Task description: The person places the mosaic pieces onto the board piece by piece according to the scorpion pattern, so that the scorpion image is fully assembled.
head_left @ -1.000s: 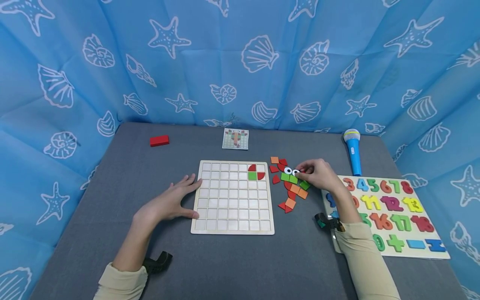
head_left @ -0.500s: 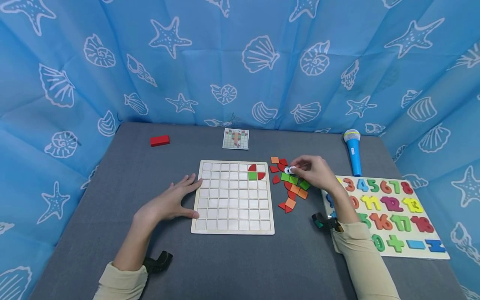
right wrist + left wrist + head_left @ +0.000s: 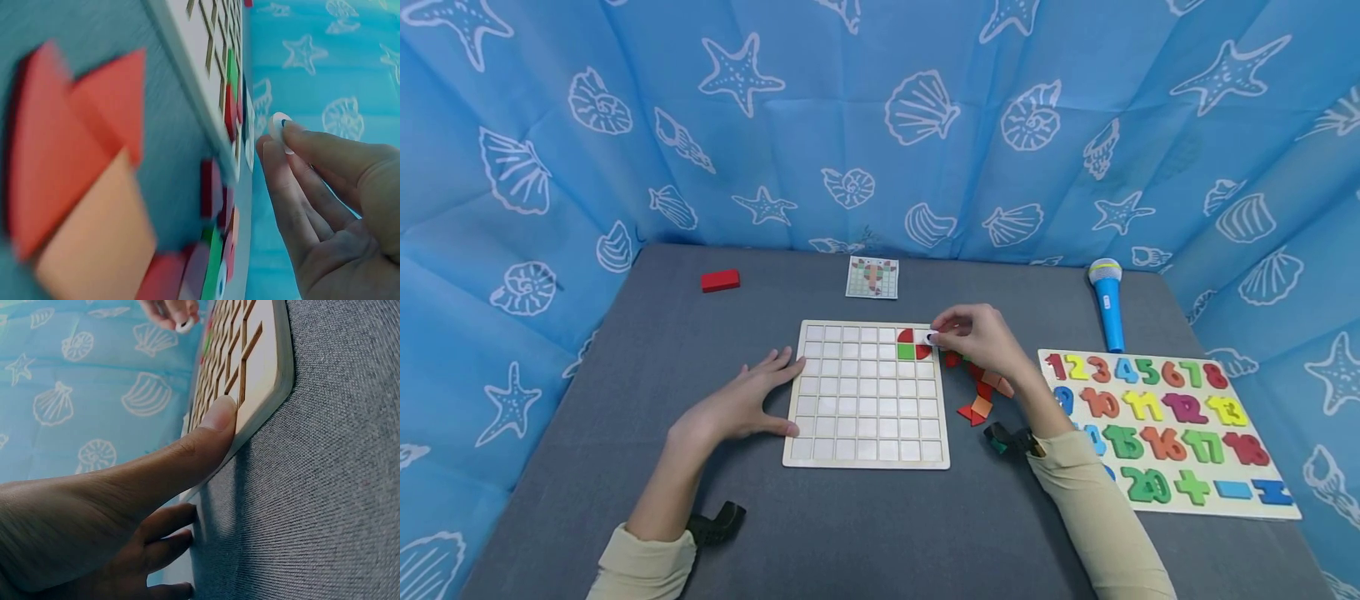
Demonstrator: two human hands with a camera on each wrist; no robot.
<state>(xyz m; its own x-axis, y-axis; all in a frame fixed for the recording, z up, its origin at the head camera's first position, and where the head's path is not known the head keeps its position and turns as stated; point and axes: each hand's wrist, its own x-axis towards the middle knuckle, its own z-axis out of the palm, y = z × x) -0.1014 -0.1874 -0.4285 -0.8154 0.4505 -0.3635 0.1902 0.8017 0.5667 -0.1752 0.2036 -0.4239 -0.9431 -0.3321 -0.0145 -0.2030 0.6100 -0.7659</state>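
My right hand [image 3: 981, 333] pinches a small white round eye piece [image 3: 279, 130] between thumb and fingertips. It hovers over the top right corner of a wooden grid board [image 3: 865, 464]. Two red quarter-circle pieces [image 3: 906, 335] and a green square [image 3: 906, 352] lie in cells by that corner. My left hand [image 3: 741, 400] has its fingers spread along the board's left edge, the thumb [image 3: 219, 415] resting on the rim. Right of the board lie loose pieces, among them an orange square [image 3: 981, 407] and red triangles [image 3: 965, 412], partly hidden beneath my right hand. Another eye piece [image 3: 221, 279] is among them.
A small pattern card [image 3: 872, 277] lies behind the board, with a red block [image 3: 720, 281] to its left. At the right are a blue toy microphone [image 3: 1108, 304] and a number puzzle board [image 3: 1213, 507]. A blue seashell-print curtain [image 3: 850, 125] surrounds the table.
My right hand has picked up an eye piece from the loose pieces and carried it left to the board's top right corner. My left hand has stayed on the board's edge.
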